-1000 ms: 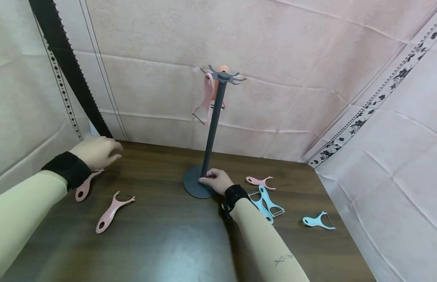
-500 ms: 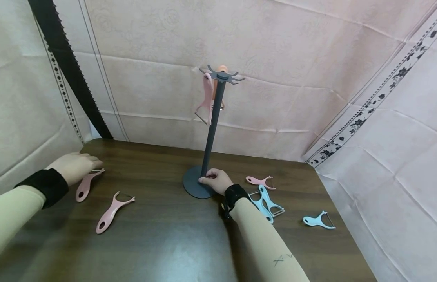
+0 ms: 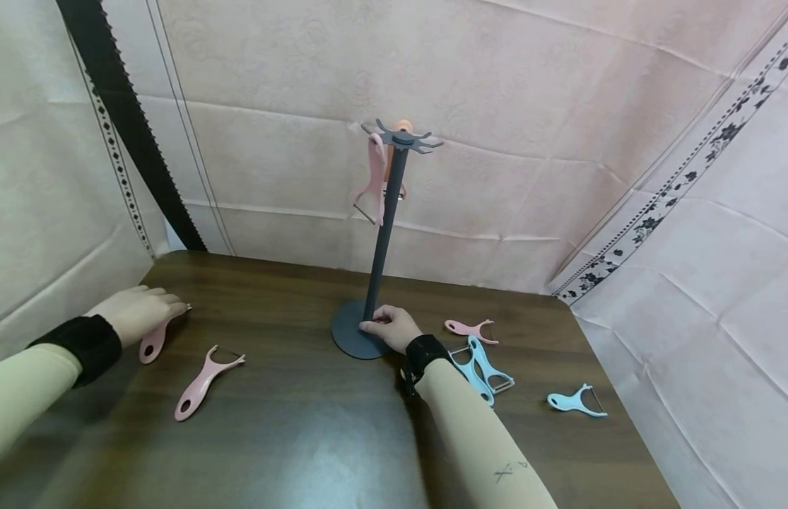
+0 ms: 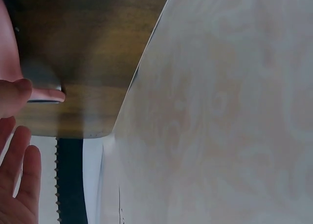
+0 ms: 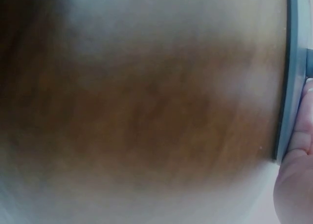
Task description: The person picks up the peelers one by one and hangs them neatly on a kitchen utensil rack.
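Presently, we are seeing the left hand partly covering a pink peeler at nine o'clock from the stand, thumb and fingers standing apart, while the right hand is pinching the stand low down. A second pink peeler is lying toward eight; two blue peelers are overlapping near four.

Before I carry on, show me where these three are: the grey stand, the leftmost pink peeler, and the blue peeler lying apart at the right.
Grey stand point(image 3: 381, 244): head view, on its pole.
Leftmost pink peeler point(image 3: 155, 339): head view, on its handle.
Blue peeler point(image 3: 566, 402): head view, on its handle.
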`<state>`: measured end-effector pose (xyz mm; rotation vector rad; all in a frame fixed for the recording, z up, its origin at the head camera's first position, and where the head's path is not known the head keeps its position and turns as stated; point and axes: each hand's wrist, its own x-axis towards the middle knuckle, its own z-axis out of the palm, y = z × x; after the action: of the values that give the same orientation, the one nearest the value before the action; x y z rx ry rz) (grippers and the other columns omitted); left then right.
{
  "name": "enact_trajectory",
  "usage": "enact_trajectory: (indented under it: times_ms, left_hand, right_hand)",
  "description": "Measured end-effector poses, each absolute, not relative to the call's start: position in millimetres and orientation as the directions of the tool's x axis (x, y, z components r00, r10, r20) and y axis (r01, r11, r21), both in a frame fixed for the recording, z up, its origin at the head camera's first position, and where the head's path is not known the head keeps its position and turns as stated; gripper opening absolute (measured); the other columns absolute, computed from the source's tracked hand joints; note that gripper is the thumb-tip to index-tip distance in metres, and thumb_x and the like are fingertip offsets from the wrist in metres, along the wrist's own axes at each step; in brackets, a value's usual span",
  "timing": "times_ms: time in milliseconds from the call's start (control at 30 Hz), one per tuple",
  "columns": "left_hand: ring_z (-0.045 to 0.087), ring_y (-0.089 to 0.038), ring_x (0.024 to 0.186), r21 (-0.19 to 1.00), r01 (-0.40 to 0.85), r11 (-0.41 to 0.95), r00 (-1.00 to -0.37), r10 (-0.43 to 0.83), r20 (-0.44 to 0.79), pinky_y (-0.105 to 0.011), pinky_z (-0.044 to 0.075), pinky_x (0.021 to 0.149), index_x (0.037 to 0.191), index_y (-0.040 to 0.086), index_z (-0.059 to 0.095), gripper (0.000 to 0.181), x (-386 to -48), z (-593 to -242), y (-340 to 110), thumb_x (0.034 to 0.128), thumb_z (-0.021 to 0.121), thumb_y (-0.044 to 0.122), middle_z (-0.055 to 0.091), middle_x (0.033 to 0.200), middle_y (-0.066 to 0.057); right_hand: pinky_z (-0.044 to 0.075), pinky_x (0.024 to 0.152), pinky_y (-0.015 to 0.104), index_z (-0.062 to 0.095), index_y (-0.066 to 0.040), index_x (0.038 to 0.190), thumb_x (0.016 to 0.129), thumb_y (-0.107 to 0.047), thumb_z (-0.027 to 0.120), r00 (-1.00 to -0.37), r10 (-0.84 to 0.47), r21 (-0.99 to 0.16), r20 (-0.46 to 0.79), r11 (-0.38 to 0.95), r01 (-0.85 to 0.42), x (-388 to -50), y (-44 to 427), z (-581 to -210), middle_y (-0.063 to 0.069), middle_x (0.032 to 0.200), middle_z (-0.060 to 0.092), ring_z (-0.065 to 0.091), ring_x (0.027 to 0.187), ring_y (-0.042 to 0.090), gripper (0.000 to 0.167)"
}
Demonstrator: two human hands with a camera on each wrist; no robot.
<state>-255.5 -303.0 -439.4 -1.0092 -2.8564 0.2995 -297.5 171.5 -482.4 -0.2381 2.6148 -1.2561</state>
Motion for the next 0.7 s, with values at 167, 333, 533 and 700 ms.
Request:
enact_trajectory:
  times_ms: [167, 333, 533, 700]
  left_hand:
    - [0.060, -0.041, 0.102, -0.206, 0.596, 0.776, -0.793, 0.609, 0.001, -0.056, 0.043, 0.089, 0.109, 0.000, 0.067, 0.032, -254.7, -443.8, -304.5, 0.0809, 0.059, -0.014, 0.066, 0.106, -0.017]
    - [0.059, -0.043, 0.102, -0.209, 0.587, 0.782, -0.802, 0.598, -0.014, -0.057, 0.043, 0.089, 0.111, -0.002, 0.066, 0.034, -253.3, -445.6, -303.6, 0.0807, 0.060, -0.015, 0.065, 0.109, -0.019]
    - [0.060, -0.041, 0.101, -0.252, 0.580, 0.774, -0.805, 0.593, -0.033, -0.056, 0.043, 0.088, 0.113, 0.001, 0.067, 0.039, -253.2, -448.7, -301.8, 0.0770, 0.065, -0.016, 0.065, 0.110, -0.018]
    - [0.061, -0.034, 0.092, -0.335, 0.613, 0.715, -0.762, 0.647, -0.014, -0.050, 0.047, 0.079, 0.099, 0.008, 0.071, 0.037, -253.0, -450.9, -303.2, 0.0695, 0.072, -0.014, 0.065, 0.098, -0.010]
  right_hand:
    - [0.043, 0.071, 0.032, 0.065, -0.018, 0.089, 0.087, -0.041, 0.072, -0.960, -0.242, -0.779, -0.142, 0.626, -0.043, -298.2, 171.0, -482.1, 0.000, 0.086, 0.060, 0.055, 0.083, 0.019, 0.024]
    - [0.043, 0.071, 0.033, 0.065, -0.017, 0.089, 0.087, -0.041, 0.072, -0.959, -0.247, -0.780, -0.141, 0.624, -0.046, -299.0, 171.6, -482.3, 0.000, 0.087, 0.060, 0.055, 0.082, 0.019, 0.025]
    - [0.043, 0.072, 0.032, 0.066, -0.018, 0.089, 0.086, -0.042, 0.072, -0.961, -0.238, -0.776, -0.144, 0.629, -0.039, -298.9, 172.1, -483.6, 0.000, 0.087, 0.061, 0.055, 0.083, 0.019, 0.025]
    - [0.043, 0.072, 0.033, 0.066, -0.018, 0.089, 0.086, -0.042, 0.072, -0.959, -0.243, -0.782, -0.143, 0.622, -0.041, -299.3, 172.2, -484.3, 0.001, 0.087, 0.061, 0.055, 0.083, 0.019, 0.025]
